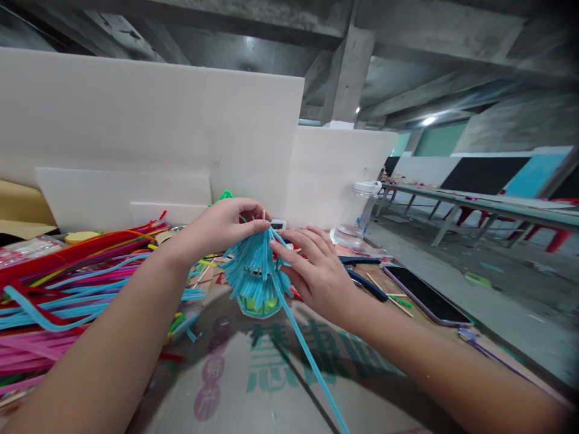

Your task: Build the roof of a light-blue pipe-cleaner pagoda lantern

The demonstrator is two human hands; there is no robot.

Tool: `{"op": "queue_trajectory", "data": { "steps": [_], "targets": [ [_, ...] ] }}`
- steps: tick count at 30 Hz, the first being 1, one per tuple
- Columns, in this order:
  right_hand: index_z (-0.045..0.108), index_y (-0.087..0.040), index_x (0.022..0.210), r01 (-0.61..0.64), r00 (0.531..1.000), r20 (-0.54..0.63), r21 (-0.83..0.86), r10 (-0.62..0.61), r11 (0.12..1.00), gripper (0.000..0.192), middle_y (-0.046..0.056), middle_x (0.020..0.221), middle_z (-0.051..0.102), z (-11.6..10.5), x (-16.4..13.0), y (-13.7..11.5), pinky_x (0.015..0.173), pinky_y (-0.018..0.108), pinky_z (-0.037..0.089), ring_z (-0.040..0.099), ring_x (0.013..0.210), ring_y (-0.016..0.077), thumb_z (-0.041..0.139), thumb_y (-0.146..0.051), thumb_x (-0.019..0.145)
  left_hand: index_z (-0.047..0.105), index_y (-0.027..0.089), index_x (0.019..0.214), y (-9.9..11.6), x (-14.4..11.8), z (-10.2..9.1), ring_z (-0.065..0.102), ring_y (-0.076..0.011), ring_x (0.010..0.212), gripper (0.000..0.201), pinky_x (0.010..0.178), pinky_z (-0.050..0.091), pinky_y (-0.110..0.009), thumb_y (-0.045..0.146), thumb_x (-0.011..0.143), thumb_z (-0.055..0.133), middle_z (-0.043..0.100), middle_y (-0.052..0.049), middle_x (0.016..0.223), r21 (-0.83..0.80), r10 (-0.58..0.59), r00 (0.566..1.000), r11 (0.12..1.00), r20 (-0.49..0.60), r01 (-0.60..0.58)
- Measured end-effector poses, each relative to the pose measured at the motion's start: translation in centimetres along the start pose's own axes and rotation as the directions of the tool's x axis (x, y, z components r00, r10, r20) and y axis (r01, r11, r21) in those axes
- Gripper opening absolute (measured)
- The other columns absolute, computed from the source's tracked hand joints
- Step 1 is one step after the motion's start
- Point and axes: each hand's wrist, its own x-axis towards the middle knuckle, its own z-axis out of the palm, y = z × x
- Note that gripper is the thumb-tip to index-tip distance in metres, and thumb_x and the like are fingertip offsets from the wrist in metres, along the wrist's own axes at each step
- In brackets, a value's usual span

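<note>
In the middle of the head view stands a small tiered structure (256, 268) covered in light-blue pipe cleaners, with a green inside showing at its base. A thin stick pokes out at its top. My left hand (233, 223) pinches the top of this structure between thumb and fingers. My right hand (316, 265) is at its right side, its fingers bent around a long blue pipe cleaner (305, 346) that runs from the top down to the near edge. The right fingertips are partly hidden behind the strands.
Bundles of coloured pipe cleaners (40, 349) lie at left. At right are blue-handled pliers (368, 283), a phone (427, 295), sticks and a water bottle (355, 211). White boards (149, 120) stand behind. Printed cardboard (217, 386) covers the worktop.
</note>
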Motion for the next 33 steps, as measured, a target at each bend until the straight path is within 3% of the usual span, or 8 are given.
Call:
{"op": "queue_trajectory", "data": {
  "steps": [4,6,11,14,18,22,29,33],
  "targets": [
    [0.058,-0.020,0.131,-0.015,0.999,0.029,0.018,0.015,1.000,0.037,0.014,0.135,0.058,-0.2,0.2,0.1,0.112,0.055,0.032,0.048,0.128,0.0269,0.050,-0.015,0.095,0.069,0.018,0.093,0.3,-0.1,-0.1,0.063,-0.0178,0.082,0.024,0.070,0.046,-0.027,0.038,0.087,0.059,0.070,-0.003,0.088,-0.003,-0.011,1.000,1.000,0.007,0.011],
    [0.058,-0.019,0.129,-0.023,1.000,-0.010,0.072,0.024,0.997,0.035,0.014,0.132,0.060,-0.7,0.5,0.2,0.110,0.053,0.035,0.051,0.125,0.0260,0.051,-0.015,0.095,0.069,0.018,0.094,0.3,-0.1,-0.1,0.063,-0.0182,0.082,0.025,0.070,0.046,-0.027,0.039,0.087,0.058,0.070,-0.003,0.089,-0.004,-0.013,1.000,1.000,0.009,0.013],
    [0.061,-0.020,0.092,-0.024,0.979,-0.192,0.252,0.074,0.967,0.005,0.008,0.097,0.068,-1.9,1.1,0.7,0.091,0.042,0.048,0.062,0.100,0.0207,0.059,-0.015,0.092,0.068,0.018,0.095,-0.2,0.0,0.1,0.062,-0.0177,0.080,0.029,0.069,0.046,-0.027,0.043,0.087,0.058,0.070,-0.003,0.089,-0.009,-0.017,1.000,1.000,0.016,0.017],
    [0.058,-0.021,0.083,-0.007,0.973,-0.220,0.276,0.070,0.961,0.010,0.006,0.091,0.070,-2.1,1.2,1.0,0.089,0.041,0.049,0.064,0.093,0.0197,0.064,-0.018,0.090,0.068,0.018,0.099,-0.2,-0.1,0.1,0.063,-0.0185,0.083,0.033,0.071,0.047,-0.027,0.048,0.088,0.058,0.071,-0.004,0.092,-0.018,-0.023,0.999,1.000,0.026,0.023],
    [0.058,-0.022,0.086,-0.013,0.978,-0.197,0.266,0.068,0.964,0.009,0.005,0.095,0.074,-1.9,1.0,1.2,0.096,0.043,0.046,0.065,0.097,0.0199,0.066,-0.024,0.091,0.068,0.019,0.103,0.0,-0.1,0.0,0.064,-0.0196,0.084,0.037,0.072,0.048,-0.029,0.050,0.089,0.055,0.071,-0.005,0.095,0.010,-0.030,0.999,1.000,0.043,0.030],
    [0.059,-0.022,0.092,0.036,0.989,-0.145,0.201,-0.007,0.979,0.009,0.002,0.111,0.075,-1.7,0.6,1.1,0.109,0.047,0.037,0.063,0.110,0.0192,0.057,-0.013,0.094,0.068,0.019,0.104,0.3,-0.2,-0.1,0.065,-0.0202,0.088,0.035,0.075,0.049,-0.029,0.048,0.089,0.056,0.072,-0.005,0.096,0.015,-0.058,0.997,0.998,0.054,0.058],
    [0.057,-0.020,0.094,0.125,0.992,-0.019,0.144,-0.123,0.982,0.009,0.002,0.127,0.068,-1.3,0.1,0.3,0.121,0.051,0.024,0.051,0.130,0.0212,0.054,-0.012,0.095,0.063,0.019,0.105,0.3,-0.3,-0.1,0.065,-0.0203,0.091,0.032,0.076,0.050,-0.030,0.044,0.085,0.061,0.070,-0.004,0.098,0.057,-0.016,0.997,0.998,0.075,0.012],
    [0.057,-0.019,0.093,0.118,0.991,0.041,0.124,-0.124,0.985,0.011,0.004,0.132,0.065,-0.7,-0.2,0.1,0.121,0.053,0.021,0.045,0.136,0.0233,0.050,-0.012,0.097,0.062,0.018,0.106,0.2,-0.2,0.1,0.064,-0.0202,0.089,0.034,0.074,0.049,-0.030,0.043,0.084,0.061,0.068,-0.004,0.097,0.113,0.012,0.998,0.993,0.067,-0.020]
  ]
}}
